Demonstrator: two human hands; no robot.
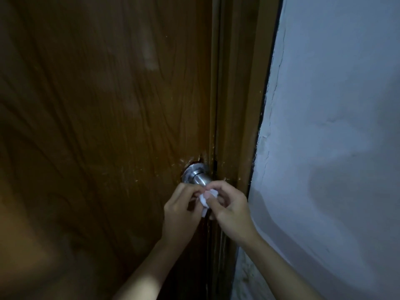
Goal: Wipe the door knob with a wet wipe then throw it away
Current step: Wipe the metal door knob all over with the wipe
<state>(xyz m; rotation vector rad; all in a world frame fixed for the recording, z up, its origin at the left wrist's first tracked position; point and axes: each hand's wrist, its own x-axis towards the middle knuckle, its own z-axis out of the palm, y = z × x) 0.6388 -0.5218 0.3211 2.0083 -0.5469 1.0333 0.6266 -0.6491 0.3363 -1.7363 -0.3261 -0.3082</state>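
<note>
Brushed, shiny metal door knob (pixel 198 175) on a glossy wood-grain door (pixel 108 126); rough, cracked, matt plaster wall (pixel 335 126).

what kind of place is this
Probably indoors in a home, at a room doorway. A brown wooden door with a metal door knob sits in a wooden frame, beside a cracked, pale painted wall. The light is dim.

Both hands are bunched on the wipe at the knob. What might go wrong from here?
The wet wipe is crumpled small between the left hand and right hand, so it may cover little of the steel door knob and leave its neck and round plate unwiped. A loose corner hangs below the fingers and could slip free. The scene is dim, so missed spots would be hard to see.
</note>
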